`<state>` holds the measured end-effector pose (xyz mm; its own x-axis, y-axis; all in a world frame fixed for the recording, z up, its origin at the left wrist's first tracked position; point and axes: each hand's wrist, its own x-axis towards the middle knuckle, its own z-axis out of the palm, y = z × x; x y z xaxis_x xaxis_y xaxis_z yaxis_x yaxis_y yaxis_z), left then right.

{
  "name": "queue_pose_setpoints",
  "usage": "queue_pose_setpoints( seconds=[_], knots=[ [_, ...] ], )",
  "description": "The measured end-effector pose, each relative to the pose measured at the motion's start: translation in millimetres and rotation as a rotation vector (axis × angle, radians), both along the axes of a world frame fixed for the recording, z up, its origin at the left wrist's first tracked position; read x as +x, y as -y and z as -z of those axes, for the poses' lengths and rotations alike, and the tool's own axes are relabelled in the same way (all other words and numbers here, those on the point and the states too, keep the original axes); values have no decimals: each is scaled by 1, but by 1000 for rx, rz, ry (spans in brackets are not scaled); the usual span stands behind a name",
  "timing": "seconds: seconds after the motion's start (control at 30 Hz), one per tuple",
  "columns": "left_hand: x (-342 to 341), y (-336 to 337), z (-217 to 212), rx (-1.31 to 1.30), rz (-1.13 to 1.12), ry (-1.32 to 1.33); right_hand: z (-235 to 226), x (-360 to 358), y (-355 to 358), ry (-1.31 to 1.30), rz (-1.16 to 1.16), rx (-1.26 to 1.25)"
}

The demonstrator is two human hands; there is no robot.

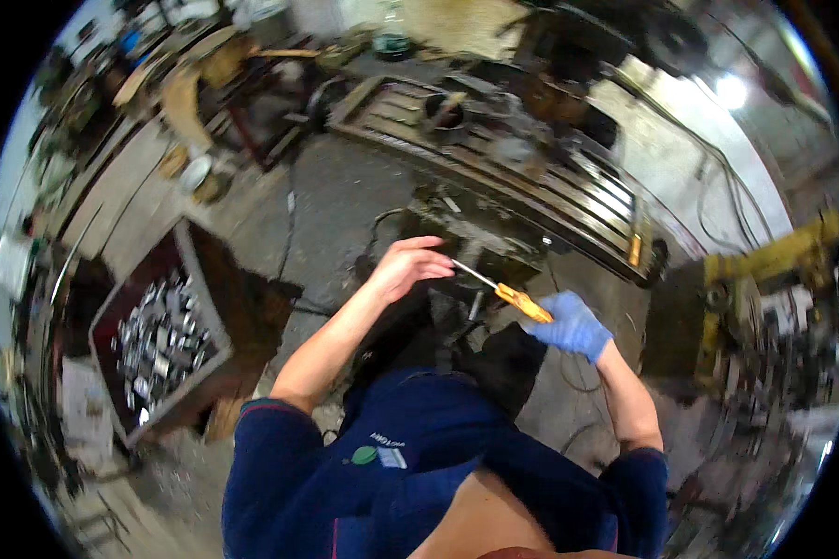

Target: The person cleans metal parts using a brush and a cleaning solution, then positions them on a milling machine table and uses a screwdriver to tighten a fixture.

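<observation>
My right hand (573,325), in a blue glove, grips the orange handle of a screwdriver (522,302). Its thin metal shaft runs up and to the left toward my bare left hand (410,264). The left hand's fingers curl around the shaft's tip; whether they pinch it is hard to see. Both hands hover in front of a dark machine base (475,242), below a long slotted metal machine table (522,163).
A metal bin (200,307) of several shiny small metal parts stands on the floor at my left. A yellow machine part (774,261) sits at the right. Cluttered workbenches (121,177) line the far left. A dark cable (289,233) crosses the grey concrete floor.
</observation>
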<state>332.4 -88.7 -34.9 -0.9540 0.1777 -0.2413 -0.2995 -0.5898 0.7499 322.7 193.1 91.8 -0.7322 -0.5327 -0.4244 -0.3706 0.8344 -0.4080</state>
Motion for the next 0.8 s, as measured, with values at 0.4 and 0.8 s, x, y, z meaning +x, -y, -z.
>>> queue_pose_setpoints(
  seconds=[0.4,0.8],
  knots=[
    [170,98,-191,-1119,146,-486,20,-62,-22,111,153,-621],
    [230,244,-133,-2213,-294,398,113,-172,-55,-210,395,-496]
  ],
)
